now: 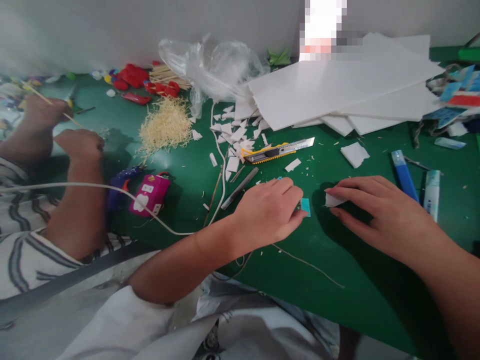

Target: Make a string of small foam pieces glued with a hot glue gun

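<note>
White piece (335, 200) at the fingertips of the right hand (386, 215), lying between thumb and forefinger and facing a small blue piece (306, 207) that projects from the left hand (272, 210), a gap apart. Right hand: thumb and fingers part-way open, spanned at the tips by the white piece. Left hand: thumb and curled fingers drawn closely together upon the blue piece, most of which they conceal. Surface: green table (322, 305), bearing, beyond the left hand, a yellow utility knife (277, 151) with blade exposed, beside white scraps (234, 132); behind these, stacked white sheets (337, 90) and a clear plastic bag (225, 70). Farther left, a heap of pale shavings (165, 125) and a magenta box (150, 195). At the left edge, a co-worker's hands (79, 141) with a thin stick (41, 96). Background: a grey wall (232, 20).
</note>
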`<state>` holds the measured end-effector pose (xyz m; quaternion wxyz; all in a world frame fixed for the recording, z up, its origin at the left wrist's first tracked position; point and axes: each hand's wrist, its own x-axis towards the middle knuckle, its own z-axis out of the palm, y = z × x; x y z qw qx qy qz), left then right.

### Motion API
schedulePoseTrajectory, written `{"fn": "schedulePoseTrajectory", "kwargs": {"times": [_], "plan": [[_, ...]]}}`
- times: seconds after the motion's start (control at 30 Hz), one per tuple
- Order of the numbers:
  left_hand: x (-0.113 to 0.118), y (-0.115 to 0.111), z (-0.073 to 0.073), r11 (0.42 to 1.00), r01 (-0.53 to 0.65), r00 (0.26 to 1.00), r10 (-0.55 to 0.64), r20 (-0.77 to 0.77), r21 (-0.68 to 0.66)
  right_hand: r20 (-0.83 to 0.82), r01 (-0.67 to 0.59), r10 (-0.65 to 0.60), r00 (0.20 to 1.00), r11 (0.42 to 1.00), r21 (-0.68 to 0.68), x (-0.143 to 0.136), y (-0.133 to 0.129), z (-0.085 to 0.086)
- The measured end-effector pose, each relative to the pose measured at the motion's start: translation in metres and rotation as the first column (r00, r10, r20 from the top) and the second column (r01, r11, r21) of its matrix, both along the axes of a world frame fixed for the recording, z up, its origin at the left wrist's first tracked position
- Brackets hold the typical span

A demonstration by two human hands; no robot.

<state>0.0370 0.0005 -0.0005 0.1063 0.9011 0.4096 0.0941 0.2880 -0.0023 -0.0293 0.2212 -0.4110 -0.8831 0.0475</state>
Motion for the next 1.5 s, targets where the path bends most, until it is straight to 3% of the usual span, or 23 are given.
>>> {"fn": "schedulePoseTrajectory", "kwargs": {"times": [0.2, 0.27, 0.33, 0.4, 0.57, 0.8, 0.97, 1.17, 1.3, 1.5], "plan": [[-0.006, 0.008, 0.001, 0.997, -0.066, 0.998, 0.066, 0.017, -0.040, -0.021, 0.011, -0.010, 1.000, 0.999, 0.032, -0.002, 0.000, 0.004], [-0.007, 0.009, -0.001, 0.995, -0.075, 0.997, 0.077, 0.024, -0.061, -0.048, 0.154, -0.152, 0.987, 0.987, 0.042, -0.003, 0.003, 0.006], [-0.007, 0.009, -0.003, 0.995, -0.071, 0.997, 0.073, 0.032, -0.069, -0.041, 0.341, -0.339, 0.940, 0.939, 0.045, -0.001, 0.009, 0.006], [-0.007, 0.009, -0.004, 0.995, -0.064, 0.997, 0.066, 0.034, -0.072, -0.003, 0.453, -0.453, 0.891, 0.890, 0.043, 0.002, 0.018, 0.004], [-0.010, 0.009, -0.001, 0.994, -0.095, 0.995, 0.094, -0.022, -0.052, 0.087, 0.410, -0.407, 0.909, 0.912, -0.009, 0.010, 0.030, -0.006], [-0.016, 0.006, 0.010, 0.945, -0.319, 0.927, 0.295, -0.230, -0.073, 0.104, 0.543, -0.547, 0.831, 0.837, 0.070, 0.000, 0.017, 0.000], [-0.016, 0.005, 0.018, 0.913, -0.357, 0.894, 0.274, -0.354, -0.195, 0.045, 0.432, -0.441, 0.896, 0.892, 0.133, 0.000, 0.017, 0.001], [-0.014, 0.004, 0.019, 0.905, -0.298, 0.911, 0.174, -0.375, -0.303, -0.012, 0.041, -0.039, 0.999, 0.990, 0.136, -0.005, 0.014, 0.007], [-0.014, -0.001, 0.019, 0.908, -0.250, 0.919, 0.114, -0.378, -0.335, 0.022, -0.105, 0.103, 0.994, 0.988, 0.112, -0.019, 0.006, 0.010], [-0.012, -0.006, 0.016, 0.922, -0.245, 0.908, 0.110, -0.404, -0.299, 0.099, -0.180, 0.172, 0.980, 0.980, 0.079, -0.031, 0.002, 0.008]]}}
